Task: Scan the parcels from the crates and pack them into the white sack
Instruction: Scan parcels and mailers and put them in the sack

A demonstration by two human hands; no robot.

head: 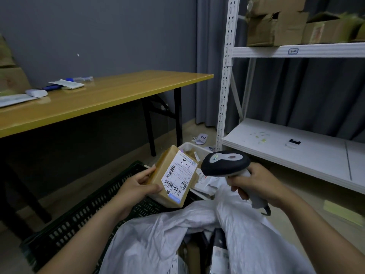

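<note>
Scanning: parcel (158, 173) is gripped by left hand (136, 184) above white sack (158, 234), scanner (225, 163) by right hand (256, 182); barcode (171, 172) should be faced squarely.

Matt brown cardboard parcel (173, 176), crinkled white plastic sack (158, 230), glossy wooden tabletop (102, 97), smooth plastic scanner (227, 163).

Yellow table (110, 99) on black legs (147, 123), against grey wall (98, 36). On it: blue pen (79, 78), dark blue marker (51, 87), folded white paper (67, 84), small white oblong block (36, 93), sheet (13, 99) at left edge, brown box (9, 80) behind that. White metal rack (227, 76) on right, grey curtain (296, 89) behind. Upper shelf tag (293, 51) reads "6-2"; torn cardboard boxes (276, 26) above it. Lower shelf (316, 167): small black-and-white item (293, 143), greenish flecks (260, 136). Paper scrap (201, 139) on floor near rack foot; yellow slip (341, 212) under shelf.
</note>
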